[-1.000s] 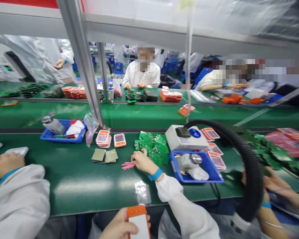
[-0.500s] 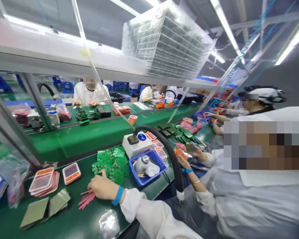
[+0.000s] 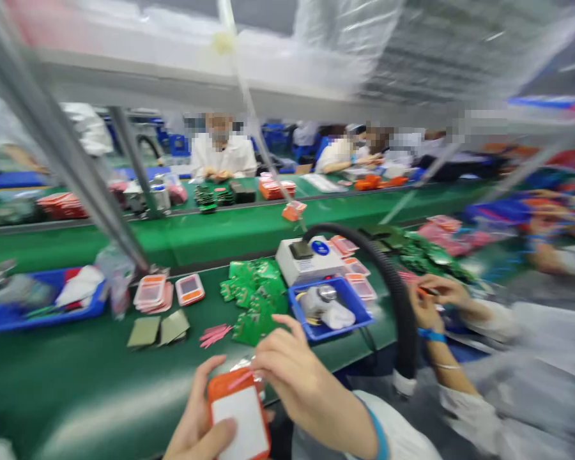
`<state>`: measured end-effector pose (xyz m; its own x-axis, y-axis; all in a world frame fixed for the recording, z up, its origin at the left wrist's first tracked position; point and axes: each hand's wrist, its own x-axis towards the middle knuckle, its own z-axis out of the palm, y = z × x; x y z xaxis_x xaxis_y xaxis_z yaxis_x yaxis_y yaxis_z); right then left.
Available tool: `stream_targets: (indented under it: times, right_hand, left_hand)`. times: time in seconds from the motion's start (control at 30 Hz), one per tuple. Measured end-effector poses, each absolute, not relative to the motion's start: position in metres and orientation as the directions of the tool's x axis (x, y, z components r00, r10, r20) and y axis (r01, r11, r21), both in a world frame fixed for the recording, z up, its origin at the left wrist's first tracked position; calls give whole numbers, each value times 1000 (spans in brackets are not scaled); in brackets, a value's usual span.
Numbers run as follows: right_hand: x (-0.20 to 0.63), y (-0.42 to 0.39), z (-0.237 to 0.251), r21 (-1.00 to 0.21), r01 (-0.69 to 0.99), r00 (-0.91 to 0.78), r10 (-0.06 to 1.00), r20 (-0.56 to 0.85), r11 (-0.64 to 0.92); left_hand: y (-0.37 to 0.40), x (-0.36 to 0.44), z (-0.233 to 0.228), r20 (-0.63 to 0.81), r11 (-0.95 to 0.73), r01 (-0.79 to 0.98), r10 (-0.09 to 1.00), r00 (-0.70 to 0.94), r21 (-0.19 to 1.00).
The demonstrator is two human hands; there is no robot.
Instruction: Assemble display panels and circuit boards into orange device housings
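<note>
While the left hand (image 3: 199, 425) clasps an orange case (image 3: 245, 427) at the near middle of the scene, thumb on its white face, the right hand (image 3: 301, 380) bends over its far right corner, fingertips drawn together; what they pinch, if anything, I cannot tell. The case's long axis runs near to far, its far end leaning left, orange band farthest, white face up. Beyond lie pink strips (image 3: 214, 335) and green boards (image 3: 256, 300). Right of the boards, a blue tray (image 3: 335, 331) holds a bottle (image 3: 319, 300) and white cloth (image 3: 338, 315). At far left, a second tray (image 3: 84, 312) holds a blurred bottle (image 3: 23, 291) and another cloth (image 3: 79, 287), a clear bag (image 3: 117, 281) beside it.
</note>
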<state>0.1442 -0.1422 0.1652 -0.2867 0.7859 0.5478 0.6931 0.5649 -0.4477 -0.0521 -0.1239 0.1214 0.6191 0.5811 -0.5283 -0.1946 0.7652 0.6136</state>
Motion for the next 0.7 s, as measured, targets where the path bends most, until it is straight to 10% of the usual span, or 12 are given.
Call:
stream_targets:
  times: [0.7]
  right_hand:
    - [137, -160, 154, -244, 760, -335, 685, 647, 602]
  left_hand:
    - [-143, -39, 150, -308, 604, -310, 704, 640, 734]
